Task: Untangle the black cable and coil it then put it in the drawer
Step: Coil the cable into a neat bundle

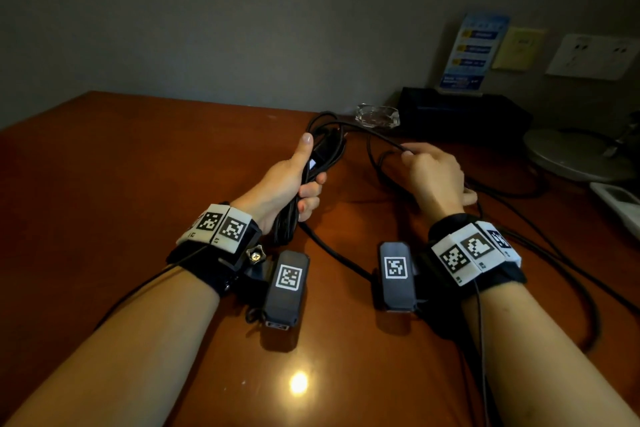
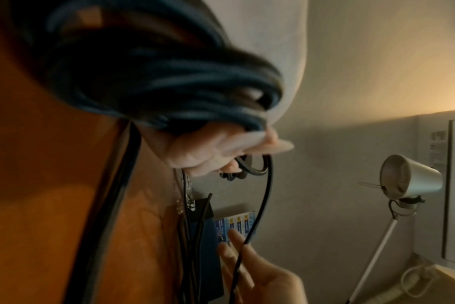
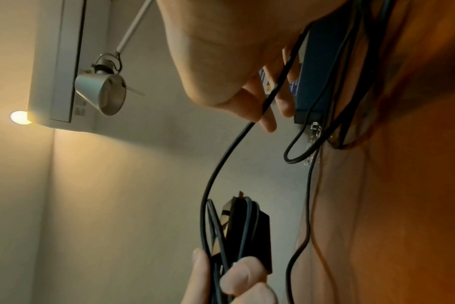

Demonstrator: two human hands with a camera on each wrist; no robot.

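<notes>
Above the brown desk (image 1: 138,184), my left hand (image 1: 304,184) grips a bundle of coiled loops of the black cable (image 1: 325,152), thumb up along it. A black plug block (image 3: 247,226) sits in that bundle. To the right, my right hand (image 1: 415,154) pinches a single loose strand (image 3: 221,160) that leads from the bundle. More of the cable trails over the desk (image 1: 332,250) between and behind my wrists. The coil (image 2: 169,82) fills the top of the left wrist view, above my left hand (image 2: 208,148). No drawer is in view.
A glass ashtray (image 1: 377,115) and a black box (image 1: 460,111) holding a blue sign (image 1: 471,52) stand at the back. A desk lamp's round base (image 1: 575,152), a white device (image 1: 620,204) and a wall socket plate (image 1: 592,55) are on the right.
</notes>
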